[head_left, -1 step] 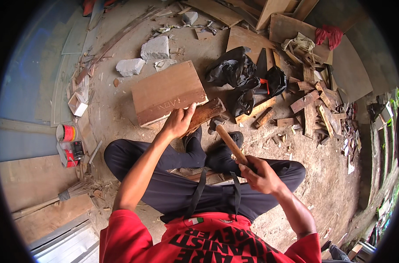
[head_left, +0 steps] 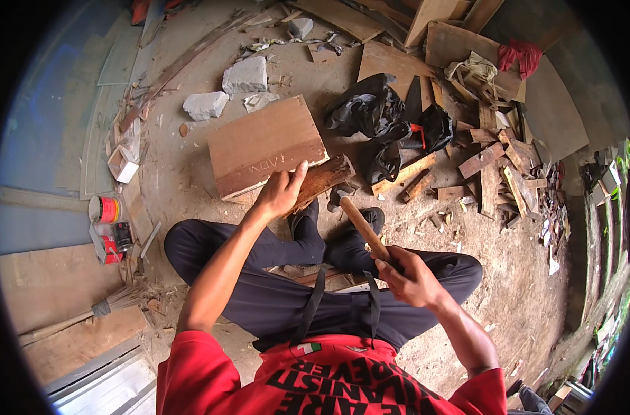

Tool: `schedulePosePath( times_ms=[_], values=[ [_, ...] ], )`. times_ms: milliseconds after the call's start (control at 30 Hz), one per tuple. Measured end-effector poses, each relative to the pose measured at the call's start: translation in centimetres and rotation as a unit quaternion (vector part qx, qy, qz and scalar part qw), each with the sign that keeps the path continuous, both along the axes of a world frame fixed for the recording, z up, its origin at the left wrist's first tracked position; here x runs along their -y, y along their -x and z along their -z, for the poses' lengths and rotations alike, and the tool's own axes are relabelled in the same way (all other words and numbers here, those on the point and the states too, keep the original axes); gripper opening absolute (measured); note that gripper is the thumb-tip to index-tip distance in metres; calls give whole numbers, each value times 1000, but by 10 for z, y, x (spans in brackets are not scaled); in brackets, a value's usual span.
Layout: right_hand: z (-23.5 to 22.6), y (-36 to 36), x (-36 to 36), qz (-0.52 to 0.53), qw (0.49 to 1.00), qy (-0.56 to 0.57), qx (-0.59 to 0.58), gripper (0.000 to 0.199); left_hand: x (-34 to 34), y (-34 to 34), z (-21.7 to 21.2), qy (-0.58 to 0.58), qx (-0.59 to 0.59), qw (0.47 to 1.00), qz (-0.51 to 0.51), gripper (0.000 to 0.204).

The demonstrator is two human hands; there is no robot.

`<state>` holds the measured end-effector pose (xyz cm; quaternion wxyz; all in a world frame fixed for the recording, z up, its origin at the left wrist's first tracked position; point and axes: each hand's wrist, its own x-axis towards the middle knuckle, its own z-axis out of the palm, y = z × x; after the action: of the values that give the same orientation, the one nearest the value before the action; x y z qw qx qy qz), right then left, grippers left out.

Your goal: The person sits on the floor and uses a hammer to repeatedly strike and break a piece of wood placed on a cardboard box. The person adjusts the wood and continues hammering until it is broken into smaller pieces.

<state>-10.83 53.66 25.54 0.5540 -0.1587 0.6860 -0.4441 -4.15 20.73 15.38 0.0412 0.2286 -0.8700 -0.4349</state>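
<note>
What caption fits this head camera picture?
Seated person's left hand steadies a wood piece; right hand grips a wooden-handled hammer.

Seated person, dark trousers, red shirt, on a dirt floor point(head_left: 536, 277).

- Brown wooden box point(head_left: 263, 142): landmark, lying flat just ahead of the knees.
- Left hand point(head_left: 280, 194): at the box's near right corner, gripping a rough wood block point(head_left: 325, 178) that touches the box.
- Right hand point(head_left: 408, 277): right of and nearer than the box, closed round a wooden handle point(head_left: 363, 227) angled toward the block.
- Black plastic bags point(head_left: 377, 114): right of the box.
- Pale stones point(head_left: 244, 75): beyond it.
- Red tins point(head_left: 107, 225): left of it.
</note>
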Motion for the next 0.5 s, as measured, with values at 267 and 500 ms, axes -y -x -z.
schedulePosePath(
  times_ms=[267,500],
  values=[
    [27,-14,12,-29,991,16,-133,29,18,-8,27,-12,40,996,-84,85],
    [66,-28,20,-2,985,53,-165,30,22,-7,51,-4,49,993,-107,89]
  ],
)
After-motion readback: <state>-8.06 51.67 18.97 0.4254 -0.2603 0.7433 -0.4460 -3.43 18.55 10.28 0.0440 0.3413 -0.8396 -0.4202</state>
